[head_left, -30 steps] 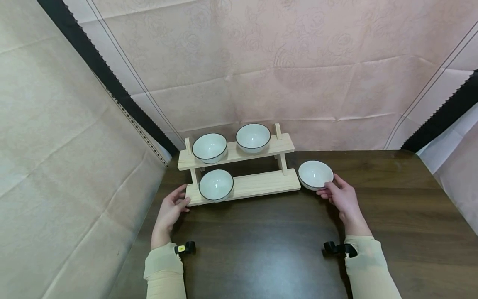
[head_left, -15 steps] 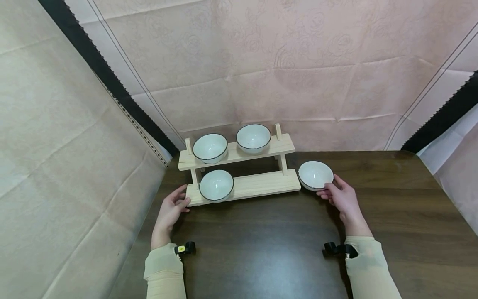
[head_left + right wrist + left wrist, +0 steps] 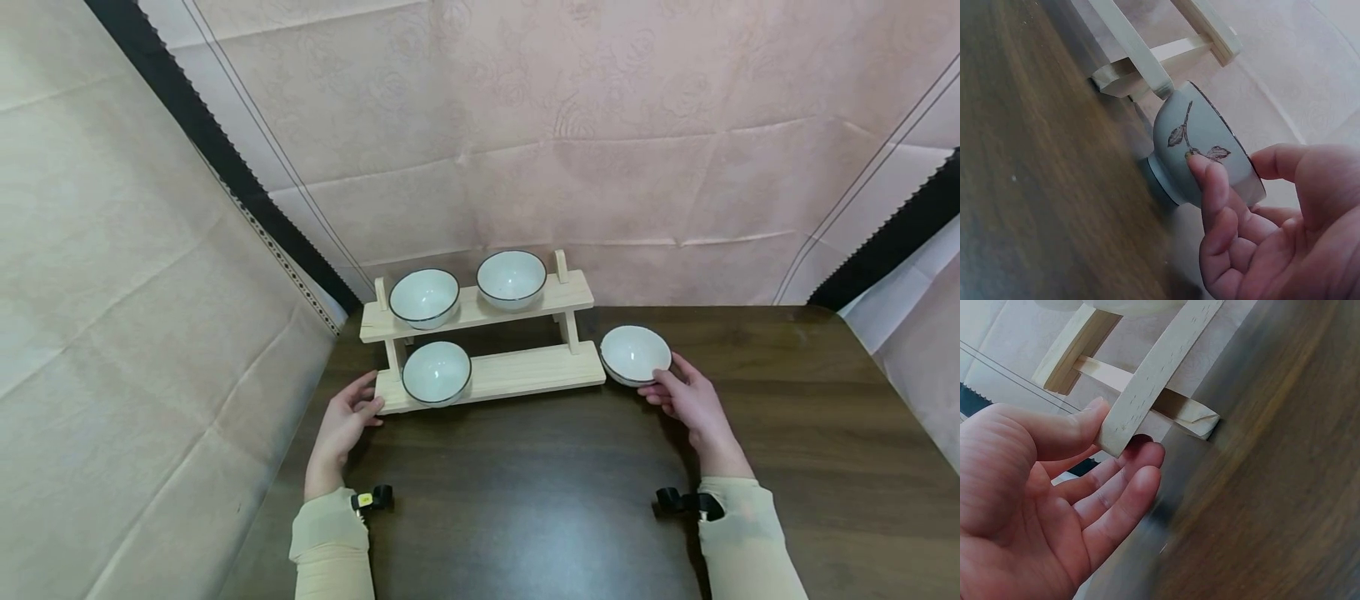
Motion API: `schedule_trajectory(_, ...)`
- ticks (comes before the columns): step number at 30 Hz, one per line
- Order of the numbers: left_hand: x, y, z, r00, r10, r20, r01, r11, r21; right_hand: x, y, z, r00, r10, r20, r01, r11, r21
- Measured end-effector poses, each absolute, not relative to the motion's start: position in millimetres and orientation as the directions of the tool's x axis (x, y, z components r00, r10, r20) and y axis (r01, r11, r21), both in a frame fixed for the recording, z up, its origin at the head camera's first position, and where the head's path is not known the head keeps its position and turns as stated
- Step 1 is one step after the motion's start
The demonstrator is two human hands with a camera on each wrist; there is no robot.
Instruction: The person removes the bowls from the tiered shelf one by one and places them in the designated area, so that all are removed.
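A two-tier wooden shelf (image 3: pixel 525 372) stands at the back of the table. Its left end, at the lower board, is pinched between the thumb and fingers of my left hand (image 3: pixel 343 429); the left wrist view shows the thumb on the board (image 3: pixel 1147 381). My right hand (image 3: pixel 693 404) grips a white dark-rimmed bowl (image 3: pixel 634 354) by its near right side, just off the shelf's right end. A brown leaf sprig decorates that bowl's outside (image 3: pixel 1204 137). Whether its foot touches the table is hard to tell.
Two similar bowls, one at the left (image 3: pixel 424 298) and one nearer the middle (image 3: pixel 512 279), sit on the upper board. Another bowl (image 3: pixel 437 372) rests on the lower board's left part. Behind the brown table (image 3: pixel 495 500) hangs a pale cloth (image 3: pixel 600 192).
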State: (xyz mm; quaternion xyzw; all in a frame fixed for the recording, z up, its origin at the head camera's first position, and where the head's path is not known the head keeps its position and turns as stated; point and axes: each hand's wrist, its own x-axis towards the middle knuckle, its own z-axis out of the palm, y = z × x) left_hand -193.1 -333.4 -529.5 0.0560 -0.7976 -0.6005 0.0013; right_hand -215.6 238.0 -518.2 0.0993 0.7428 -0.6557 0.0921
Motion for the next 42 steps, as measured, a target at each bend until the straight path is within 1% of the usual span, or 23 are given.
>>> schedule_trajectory(7,-192,-334,-530,-0.993,-0.094,-0.064,-0.087,0.26,0.962,-216,240,-519,-0.96,0.001,-0.279,0.276,0.13,-0.952)
schedule_trajectory(16,-191,-332,-528,-0.994,-0.093,-0.058,-0.08,0.257,0.963,-220,244,-525,-0.953,0.009,-0.303,0.301,0.126,-0.945)
schedule_trajectory(23,-192,-332,-529,-0.994,-0.093,-0.058,-0.081,0.256,0.963,-217,245,-521,-0.961,0.014,-0.275,0.272,0.189,-0.943)
schedule_trajectory(31,-191,-332,-528,-0.995,-0.092,-0.048,-0.07,0.259,0.963,-214,251,-513,-0.968,0.058,-0.244,0.25,0.25,-0.935)
schedule_trajectory(36,-190,-331,-526,-0.995,-0.09,-0.042,-0.064,0.259,0.964,-211,255,-507,-0.975,0.111,-0.194,0.218,0.282,-0.934)
schedule_trajectory(42,-190,-331,-526,-0.995,-0.093,-0.047,-0.07,0.26,0.963,-203,245,-485,-0.981,0.182,-0.072,0.135,0.364,-0.921)
